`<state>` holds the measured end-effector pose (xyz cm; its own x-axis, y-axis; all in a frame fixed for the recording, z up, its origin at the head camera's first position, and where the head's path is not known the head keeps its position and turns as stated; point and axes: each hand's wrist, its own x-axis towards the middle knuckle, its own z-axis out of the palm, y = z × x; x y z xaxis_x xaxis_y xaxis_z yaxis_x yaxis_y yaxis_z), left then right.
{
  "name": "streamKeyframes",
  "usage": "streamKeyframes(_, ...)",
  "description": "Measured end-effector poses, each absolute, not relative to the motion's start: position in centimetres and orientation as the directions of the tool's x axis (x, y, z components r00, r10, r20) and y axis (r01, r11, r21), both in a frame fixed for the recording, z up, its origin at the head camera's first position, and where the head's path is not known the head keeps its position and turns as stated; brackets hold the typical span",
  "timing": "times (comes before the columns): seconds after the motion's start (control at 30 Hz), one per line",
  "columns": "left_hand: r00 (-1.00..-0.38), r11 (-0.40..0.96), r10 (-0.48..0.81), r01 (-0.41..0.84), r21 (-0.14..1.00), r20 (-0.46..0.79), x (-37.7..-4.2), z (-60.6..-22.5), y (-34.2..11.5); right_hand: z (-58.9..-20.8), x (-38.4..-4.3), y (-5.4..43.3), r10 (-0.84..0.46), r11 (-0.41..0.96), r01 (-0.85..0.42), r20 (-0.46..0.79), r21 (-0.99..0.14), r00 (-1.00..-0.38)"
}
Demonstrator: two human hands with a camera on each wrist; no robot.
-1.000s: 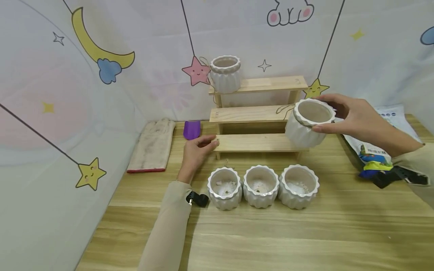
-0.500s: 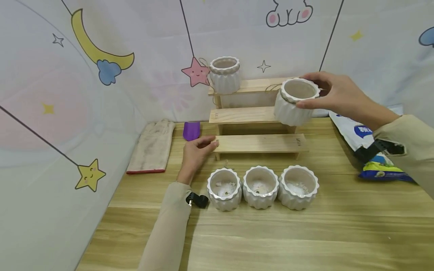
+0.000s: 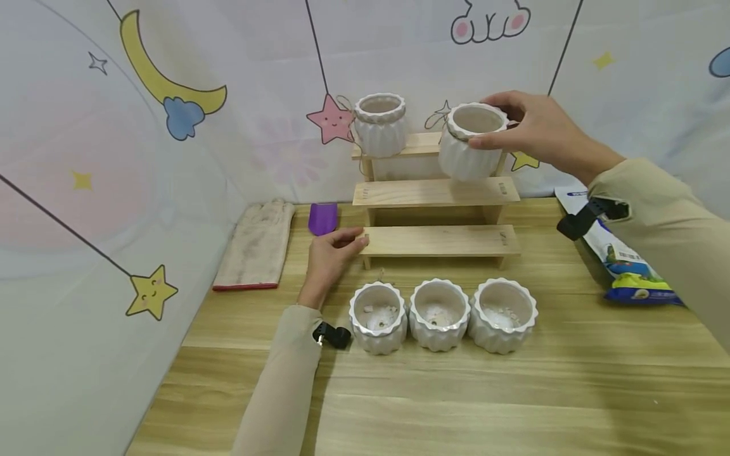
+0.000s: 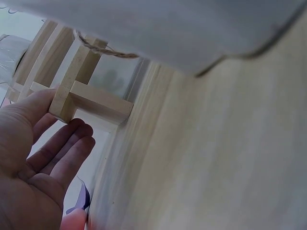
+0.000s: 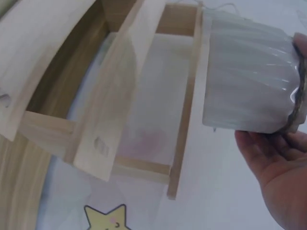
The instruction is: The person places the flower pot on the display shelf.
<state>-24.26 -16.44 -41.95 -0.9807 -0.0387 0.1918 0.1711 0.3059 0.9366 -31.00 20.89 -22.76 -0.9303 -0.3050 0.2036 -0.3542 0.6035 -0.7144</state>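
Note:
My right hand [image 3: 538, 133] grips a white fluted flower pot [image 3: 469, 155] by its scalloped rim, upright, with twine round its neck. It overlaps the right part of the top board of a three-step wooden plant stand [image 3: 428, 240]. In the right wrist view the base of the held pot [image 5: 252, 72] is right at the top board. Another such pot [image 3: 380, 130] stands on the top board's left end. My left hand [image 3: 331, 263] pinches the left end of the lowest board; the left wrist view has thumb and fingers about that board [image 4: 72, 88].
Three white pots [image 3: 439, 315] stand in a row before the stand, with pale bits inside. A cloth glove [image 3: 253, 247] and a purple scoop [image 3: 322, 218] lie at left. A printed bag [image 3: 621, 253] lies at right. A patterned fabric backdrop [image 3: 274, 50] rises behind.
My right hand has carried the pot up and to the left, from in front of the lower boards to the top one. My left hand has stayed at the lowest board.

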Motion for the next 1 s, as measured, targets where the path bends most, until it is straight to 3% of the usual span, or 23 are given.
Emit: streamKeyframes(1.0, -0.978, 0.301, -0.049, 0.178, 0.937, 0.202, -24.3, -41.9, -16.3, -21.7, -36.7, 16.4, -0.293, 0.585, -0.324, 0.179, -0.744, -0.939)
